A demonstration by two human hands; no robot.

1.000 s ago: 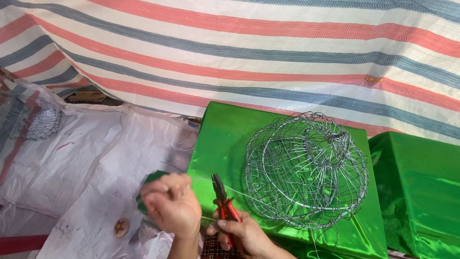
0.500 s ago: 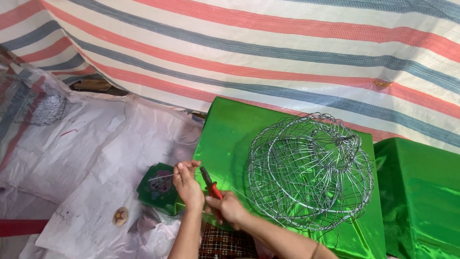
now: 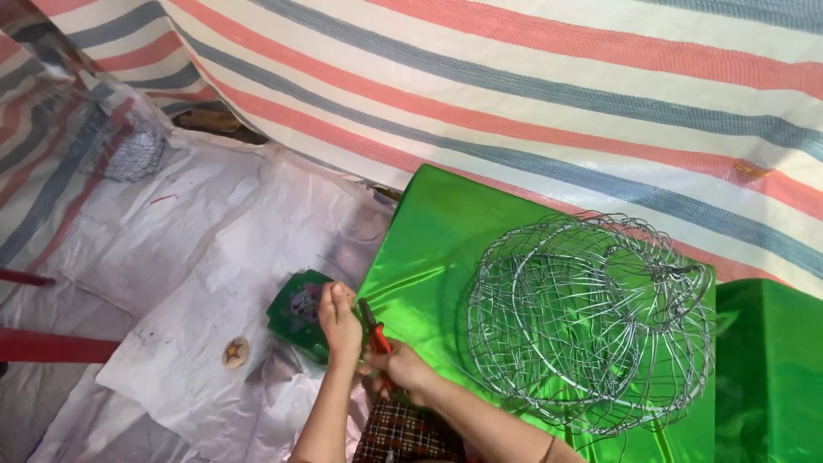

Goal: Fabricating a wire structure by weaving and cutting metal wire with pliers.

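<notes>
Pliers and wire frame on green sheet

Head view: pliers (image 3: 375,327), red-handled, gripped in my right hand (image 3: 401,369), fingers curled tight round the handles, at the green sheet's (image 3: 429,249) near left edge. My left hand (image 3: 339,319), fingers pressed together, pinches at the pliers' tip; what it pinches I cannot tell. Wire frame (image 3: 591,321), domed, lies toward the sheet's right edge. Green packet (image 3: 296,310) rests just beside its left edge.
</notes>
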